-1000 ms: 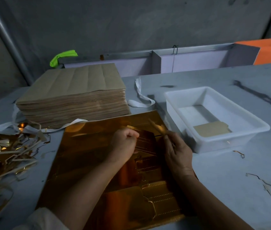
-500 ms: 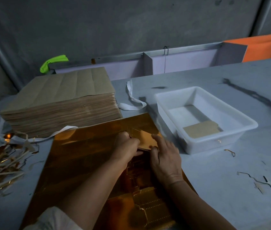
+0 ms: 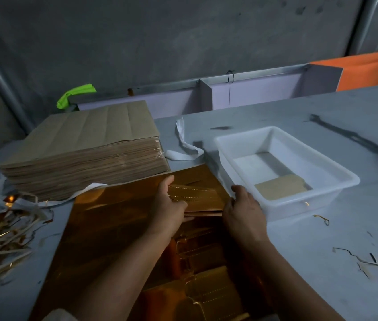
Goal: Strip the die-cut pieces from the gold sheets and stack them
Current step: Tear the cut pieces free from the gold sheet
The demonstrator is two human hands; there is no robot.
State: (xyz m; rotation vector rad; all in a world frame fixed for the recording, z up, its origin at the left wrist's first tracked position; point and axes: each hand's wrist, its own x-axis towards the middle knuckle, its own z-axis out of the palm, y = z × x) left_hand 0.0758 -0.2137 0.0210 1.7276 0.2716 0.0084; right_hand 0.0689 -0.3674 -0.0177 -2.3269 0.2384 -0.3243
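At lower left of frame, scrap strips [image 3: 0,230] heaped on table [image 3: 21,297]; brown sheet stack [image 3: 83,144] above. Centre: gold sheet [image 3: 114,228] flat, lower cut-outs unstripped. Left hand [image 3: 169,209], fingers curled on left end of die-cut pieces [image 3: 203,200]. Hands were bunched half-second ago, now spread, squaring bundle; probably ready for stacking. Right hand [image 3: 243,212] clasps right end, thumb raised, beside white tray [image 3: 322,205] holding one piece.
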